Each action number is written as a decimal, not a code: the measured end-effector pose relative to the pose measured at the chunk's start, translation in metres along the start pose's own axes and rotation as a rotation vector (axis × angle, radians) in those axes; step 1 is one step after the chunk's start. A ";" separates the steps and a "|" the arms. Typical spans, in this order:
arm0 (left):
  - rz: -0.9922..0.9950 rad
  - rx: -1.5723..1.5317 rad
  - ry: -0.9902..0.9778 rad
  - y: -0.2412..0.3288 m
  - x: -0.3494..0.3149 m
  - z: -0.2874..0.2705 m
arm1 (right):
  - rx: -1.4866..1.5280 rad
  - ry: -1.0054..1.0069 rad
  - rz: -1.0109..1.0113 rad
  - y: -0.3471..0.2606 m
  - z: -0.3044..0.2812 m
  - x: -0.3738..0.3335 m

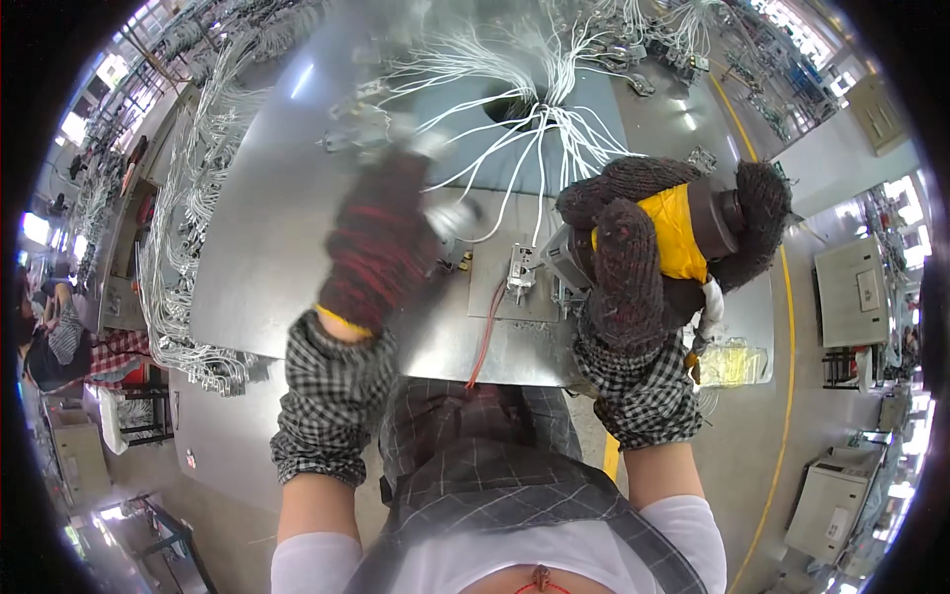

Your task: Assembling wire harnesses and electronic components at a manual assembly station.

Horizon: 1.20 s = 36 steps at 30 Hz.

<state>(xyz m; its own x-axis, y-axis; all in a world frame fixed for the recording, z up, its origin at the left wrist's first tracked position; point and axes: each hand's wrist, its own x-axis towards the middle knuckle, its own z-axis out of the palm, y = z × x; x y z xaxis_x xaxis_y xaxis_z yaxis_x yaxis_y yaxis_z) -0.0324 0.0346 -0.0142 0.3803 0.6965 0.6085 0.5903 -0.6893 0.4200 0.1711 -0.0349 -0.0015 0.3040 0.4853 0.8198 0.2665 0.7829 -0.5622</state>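
My right hand (625, 262), in a dark knitted glove, is wrapped round a dark power tool (681, 233) with a yellow band about its body. The tool lies sideways above the right part of the metal table; its working end is not clear. My left hand (371, 243), in a dark glove with red streaks, is smeared by motion over the table, so its fingers cannot be read. Beside it is a blurred pale, shiny piece (453, 218). Between the hands, a small metal fitting (521, 269) rests on a flat plate (485, 267), with red wires (485, 337) hanging toward me.
Many white cables (539, 119) fan out from a hole in the metal table (257, 247). Bundles of cables with metal ends (183, 257) hang along the left. A clear yellowish box (730, 363) stands near the right edge. Cabinets (851, 292) line the right side; another person (64, 342) is far left.
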 end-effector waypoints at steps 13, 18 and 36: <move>-0.287 -0.967 -0.291 -0.017 -0.024 -0.009 | 0.429 0.214 0.222 0.006 0.002 -0.007; -0.080 -0.687 -0.220 0.029 -0.029 0.025 | 0.235 0.070 -0.054 -0.014 -0.003 0.036; -0.120 -0.267 -0.501 0.030 -0.007 0.010 | 0.044 0.093 0.086 -0.013 0.014 0.007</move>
<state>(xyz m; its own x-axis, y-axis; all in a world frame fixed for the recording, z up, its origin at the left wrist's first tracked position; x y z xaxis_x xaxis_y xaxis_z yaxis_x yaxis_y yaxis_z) -0.0100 0.0114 -0.0129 0.6513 0.7371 0.1804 0.4744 -0.5810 0.6613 0.1567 -0.0365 0.0129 0.4081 0.5146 0.7541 0.1965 0.7571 -0.6230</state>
